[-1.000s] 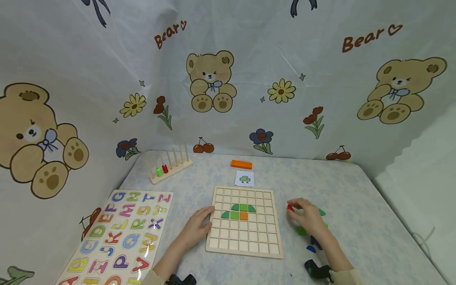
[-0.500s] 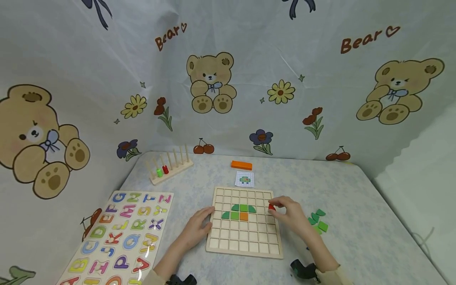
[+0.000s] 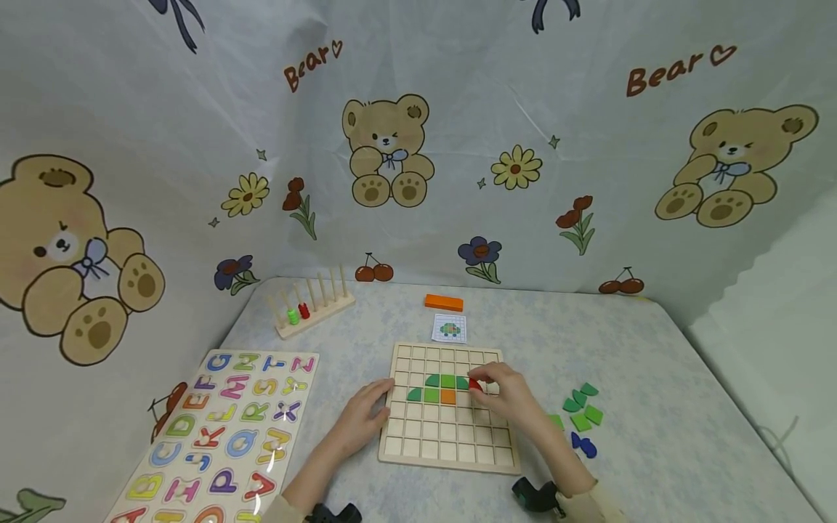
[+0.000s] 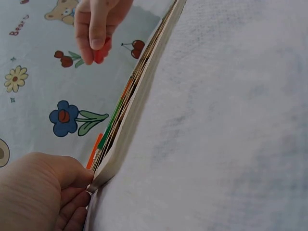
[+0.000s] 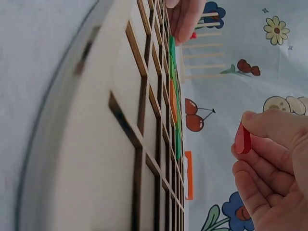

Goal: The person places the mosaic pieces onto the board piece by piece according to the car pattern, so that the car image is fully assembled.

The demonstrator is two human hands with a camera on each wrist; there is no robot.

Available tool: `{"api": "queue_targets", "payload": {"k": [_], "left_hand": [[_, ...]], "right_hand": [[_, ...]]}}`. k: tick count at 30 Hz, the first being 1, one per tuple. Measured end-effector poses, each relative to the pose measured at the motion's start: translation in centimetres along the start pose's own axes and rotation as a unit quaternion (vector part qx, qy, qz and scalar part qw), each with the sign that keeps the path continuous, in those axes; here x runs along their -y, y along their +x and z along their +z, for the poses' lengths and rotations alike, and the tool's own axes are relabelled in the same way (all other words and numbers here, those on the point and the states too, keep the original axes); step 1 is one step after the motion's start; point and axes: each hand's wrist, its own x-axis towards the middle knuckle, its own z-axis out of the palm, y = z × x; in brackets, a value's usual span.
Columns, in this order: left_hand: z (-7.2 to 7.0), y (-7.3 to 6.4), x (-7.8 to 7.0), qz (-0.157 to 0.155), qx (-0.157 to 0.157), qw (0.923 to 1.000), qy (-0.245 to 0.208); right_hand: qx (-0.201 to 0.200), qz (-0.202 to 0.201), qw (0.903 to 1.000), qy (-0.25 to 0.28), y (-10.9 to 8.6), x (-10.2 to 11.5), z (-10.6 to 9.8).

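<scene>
A square wooden grid board (image 3: 447, 443) lies on the table with green tiles (image 3: 447, 381) and one orange tile (image 3: 447, 396) set in its upper middle cells. My right hand (image 3: 506, 392) pinches a small red block with a curved side (image 5: 242, 138) between thumb and fingertips. It hovers over the board, just right of the green tiles; the right wrist view shows the block clear of the surface. My left hand (image 3: 358, 420) rests against the board's left edge, thumb and fingers touching the rim; the left wrist view (image 4: 43, 192) shows its lower fingers partly hidden.
Loose green pieces (image 3: 579, 422) and blue pieces (image 3: 584, 445) lie right of the board. Behind it are a printed pattern card (image 3: 449, 328) and an orange bar (image 3: 444, 302). A peg rack (image 3: 317, 317) stands back left; an alphabet board (image 3: 222, 428) lies left.
My right hand has carried the red block leftward from beside the loose pieces to above the board, uncovering the green and blue pieces. My left hand has stayed at the board's edge.
</scene>
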Motion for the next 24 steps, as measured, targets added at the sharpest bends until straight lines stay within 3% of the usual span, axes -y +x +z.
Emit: {"api": "queue_targets", "payload": {"k": [5,20,24], "left_hand": [[0.1,0.0,0.0,-0.004,0.001,1.0,0.003],[0.1,0.0,0.0,0.004,-0.006,0.9999,0.014],[0.1,0.1,0.1,0.001,-0.006,0.9999,0.013]], "right_hand": [[0.007,-0.038,0.9992,0.014,0.0,-0.2,1.1],[0.008,-0.041,0.999,-0.014,-0.5,-2.0,3.3],[0.004,-0.063,0.9976,-0.028,-0.5,-2.3,3.6]]}}
